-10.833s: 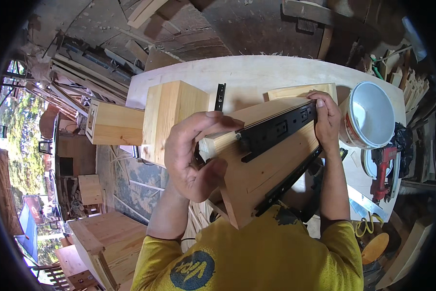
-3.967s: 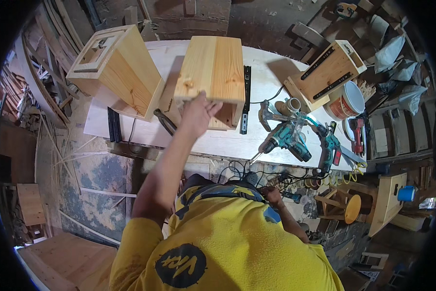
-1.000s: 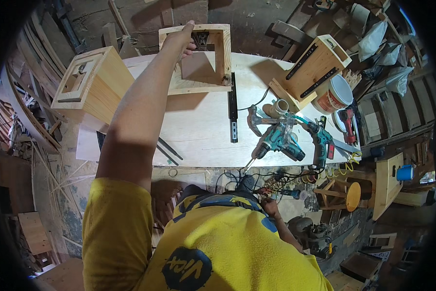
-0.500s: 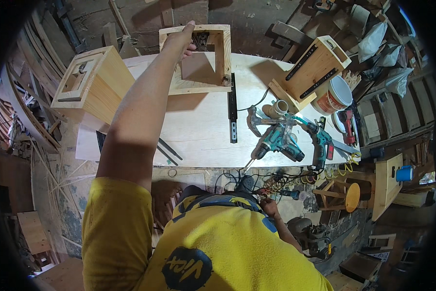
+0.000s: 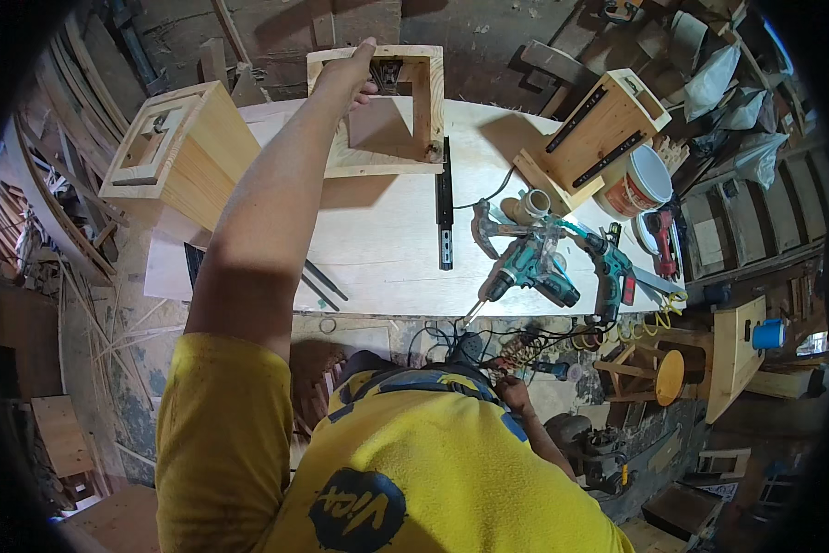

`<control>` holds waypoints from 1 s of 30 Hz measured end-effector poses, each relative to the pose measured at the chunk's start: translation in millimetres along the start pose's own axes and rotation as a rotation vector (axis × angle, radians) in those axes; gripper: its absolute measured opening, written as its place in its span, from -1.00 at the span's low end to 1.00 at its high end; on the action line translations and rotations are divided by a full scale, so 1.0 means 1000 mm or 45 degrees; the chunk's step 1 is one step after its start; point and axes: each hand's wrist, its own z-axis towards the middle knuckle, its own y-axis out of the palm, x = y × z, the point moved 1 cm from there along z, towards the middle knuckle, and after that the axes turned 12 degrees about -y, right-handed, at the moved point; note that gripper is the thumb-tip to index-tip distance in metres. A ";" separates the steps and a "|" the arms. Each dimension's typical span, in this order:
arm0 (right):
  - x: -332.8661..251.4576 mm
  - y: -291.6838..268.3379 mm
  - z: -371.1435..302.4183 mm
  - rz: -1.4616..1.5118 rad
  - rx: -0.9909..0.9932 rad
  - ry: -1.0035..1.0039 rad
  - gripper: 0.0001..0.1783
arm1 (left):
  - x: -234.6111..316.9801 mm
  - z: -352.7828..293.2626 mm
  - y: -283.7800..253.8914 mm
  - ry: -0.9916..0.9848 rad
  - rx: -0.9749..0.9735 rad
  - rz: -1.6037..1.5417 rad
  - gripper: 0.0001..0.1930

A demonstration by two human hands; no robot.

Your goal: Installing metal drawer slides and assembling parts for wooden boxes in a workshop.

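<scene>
My left hand (image 5: 348,76) is closed over the top edge of an open pale wooden box frame (image 5: 385,170), which stands on edge at the far side of the worktable. Dark metal hardware shows inside the box by my fingers. A black drawer slide (image 5: 445,212) lies just right of the box. My right hand (image 5: 514,392) is low beside my waist, its fingers curled around something small that I cannot make out. Nearby on the table are a teal drill (image 5: 525,267), a second teal power tool (image 5: 608,267) and a hammer (image 5: 484,229).
The white worktable (image 5: 377,286) spans the middle. A wooden cabinet (image 5: 198,152) stands left, and a wooden drawer box (image 5: 599,134) with black slides stands right, beside a white bucket (image 5: 643,180). Dark strips (image 5: 325,279) lie near the front edge. A yellow coiled hose (image 5: 649,323) hangs there.
The view has shifted very slightly. My left hand keeps its grip on the box frame, and my right hand stays beside my waist.
</scene>
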 end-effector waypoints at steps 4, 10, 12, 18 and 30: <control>-0.002 -0.004 -0.003 0.221 0.040 0.175 -0.78 | 0.002 -0.003 0.003 -0.041 0.001 0.055 -0.25; -0.013 -0.005 -0.005 0.163 0.057 -0.015 -0.74 | 0.000 0.001 0.002 0.006 -0.010 0.009 -0.19; -0.024 -0.008 -0.006 0.317 0.057 0.225 -0.73 | -0.001 0.002 0.002 0.008 -0.005 0.020 -0.19; -0.042 -0.016 -0.006 0.074 -0.017 0.105 -0.68 | 0.000 -0.003 0.003 0.034 -0.005 0.024 -0.19; -0.062 -0.019 -0.005 0.169 -0.017 0.267 -0.67 | -0.004 -0.007 0.001 0.027 -0.021 0.030 -0.19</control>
